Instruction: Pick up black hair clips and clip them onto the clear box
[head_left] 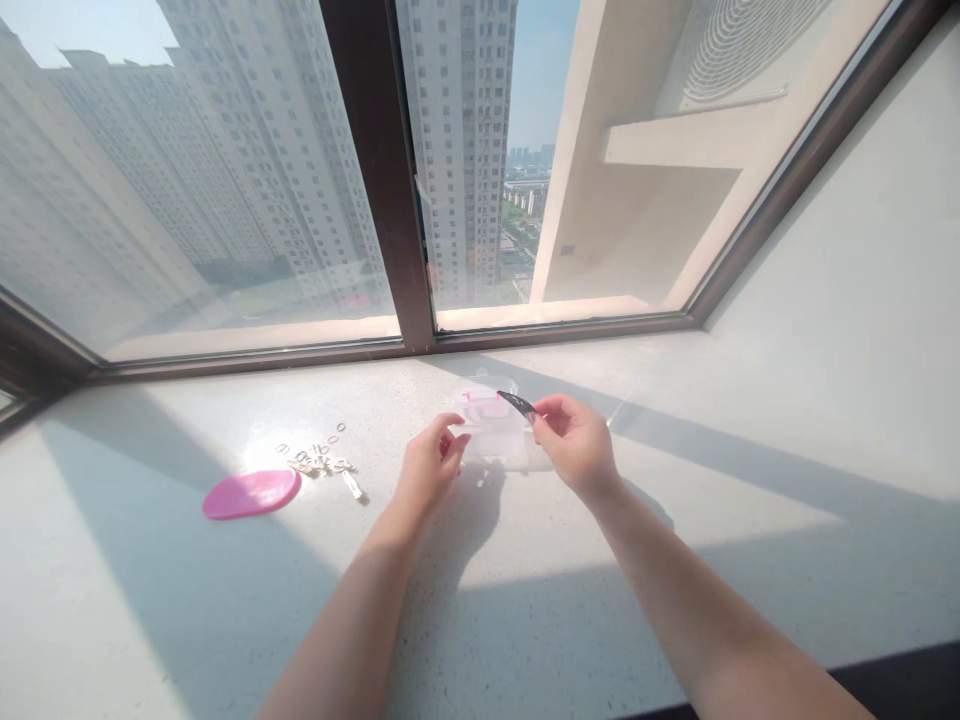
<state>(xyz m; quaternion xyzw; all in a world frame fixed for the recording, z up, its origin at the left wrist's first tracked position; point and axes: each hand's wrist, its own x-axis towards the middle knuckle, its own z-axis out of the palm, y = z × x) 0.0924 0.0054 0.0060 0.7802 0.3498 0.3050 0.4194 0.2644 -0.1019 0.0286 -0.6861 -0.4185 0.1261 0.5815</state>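
Observation:
A small clear plastic box [491,440] with pink bits along its top edge stands on the white sill in front of me. My left hand [436,452] is at the box's left side, thumb and fingers curved and apart; whether they touch the wall I cannot tell. Between the thumb and fingers of my right hand [574,440] is a black, tapered hair clip [517,403]. Its pointed end reaches left over the box's back part. Glare washes out the inside of the box.
Left of my hands lie a pink oval lid-like piece [251,495] and a pile of small rings and pale clips [322,462]. The brown window frame [416,345] borders the sill [540,630] at the back. A white wall [847,300] rises at right.

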